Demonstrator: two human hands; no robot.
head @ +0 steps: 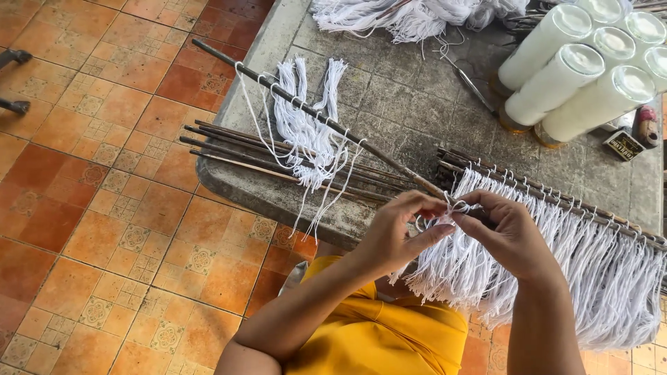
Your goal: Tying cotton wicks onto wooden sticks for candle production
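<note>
String loop: a thin white cotton string loop [445,208] sits pinched between both hands at the near edge of the table, just right of frame centre.
Rod: a long, thin dark wooden rod [313,114] carries the loop; its long axis runs from 10 o'clock, far out over the table, down to 4 o'clock into the hands.
Key relation: the rod's near end meets the fingers, so the string lies right at the grip; both hands touch it, the right hand slightly over it, the left hand at its 9 o'clock side.
Left hand [396,232]: thumb and forefinger closed in a fine pinch on the string, other fingers curled loosely.
Right hand [504,232]: fingertips closed on the same string from 3 o'clock, palm turned down.
Hung strings: a small cluster of white strings [306,132] already dangles mid-rod, soft and limp.
Loaded rods: at 3 o'clock, dark rods bear a dense white fringe [597,271] that falls past the table edge.
Spare rods: bare dark sticks [229,146] lie bundled at 9 o'clock, roughly parallel.
Table: a grey, rough, cracked concrete slab table [403,90].
Far side: tall white cylindrical candles in clear glass [577,83] lie at 1 o'clock; a loose heap of white string [410,17] at 12 o'clock.
Floor: orange patterned tiles [104,208].
Clothing: a yellow garment [382,333] at 6 o'clock.
</note>
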